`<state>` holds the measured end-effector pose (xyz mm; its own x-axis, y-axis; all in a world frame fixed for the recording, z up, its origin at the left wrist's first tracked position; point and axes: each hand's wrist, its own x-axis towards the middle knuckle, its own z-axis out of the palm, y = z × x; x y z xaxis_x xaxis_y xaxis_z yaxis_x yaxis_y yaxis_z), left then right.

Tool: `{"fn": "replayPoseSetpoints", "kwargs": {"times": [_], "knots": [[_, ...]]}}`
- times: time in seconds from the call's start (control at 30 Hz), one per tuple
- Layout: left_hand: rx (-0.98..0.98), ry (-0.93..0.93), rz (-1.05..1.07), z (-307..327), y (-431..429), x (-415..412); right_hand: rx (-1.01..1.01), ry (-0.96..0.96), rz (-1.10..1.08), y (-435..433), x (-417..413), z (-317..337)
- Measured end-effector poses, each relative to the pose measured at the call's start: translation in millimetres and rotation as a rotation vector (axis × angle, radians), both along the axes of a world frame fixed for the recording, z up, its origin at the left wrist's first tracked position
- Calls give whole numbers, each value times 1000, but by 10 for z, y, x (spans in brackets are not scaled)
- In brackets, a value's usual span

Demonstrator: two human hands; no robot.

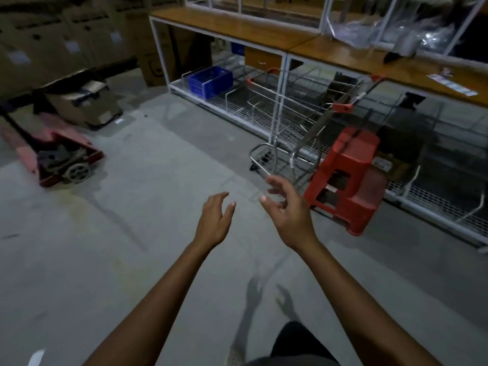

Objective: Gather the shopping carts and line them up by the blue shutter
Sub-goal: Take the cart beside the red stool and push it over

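Observation:
A metal wire shopping cart (303,107) with red corner trim and a red handle stands against the shelving at centre right, its handle end toward the right. Both my arms reach forward over the concrete floor. My left hand (215,220) is empty, fingers relaxed and spread. My right hand (286,210) is also empty with loosely bent fingers, just short of the cart's lower frame and apart from it. No blue shutter is in view.
A red plastic step stool (348,178) sits beside the cart's rear. White-framed shelving with a wooden top (237,27) holds a blue crate (210,81). At the left are a red pallet jack (55,159) and a cardboard box (87,104).

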<state>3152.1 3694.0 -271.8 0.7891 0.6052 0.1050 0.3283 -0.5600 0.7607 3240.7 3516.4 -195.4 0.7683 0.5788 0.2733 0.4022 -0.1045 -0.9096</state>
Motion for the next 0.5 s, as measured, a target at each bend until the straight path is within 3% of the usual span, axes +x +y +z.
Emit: {"fn": "replayPoseSetpoints", "kwargs": {"times": [0.13, 0.3, 0.5], "knots": [[24, 121, -70, -265, 379, 675, 64, -34, -11, 353, 552, 218], [62, 138, -145, -368, 753, 1719, 60, -29, -91, 736, 1592, -40], [121, 127, -251, -73, 1051, 3314, -170, 49, -141, 1008, 3227, -605]]}}
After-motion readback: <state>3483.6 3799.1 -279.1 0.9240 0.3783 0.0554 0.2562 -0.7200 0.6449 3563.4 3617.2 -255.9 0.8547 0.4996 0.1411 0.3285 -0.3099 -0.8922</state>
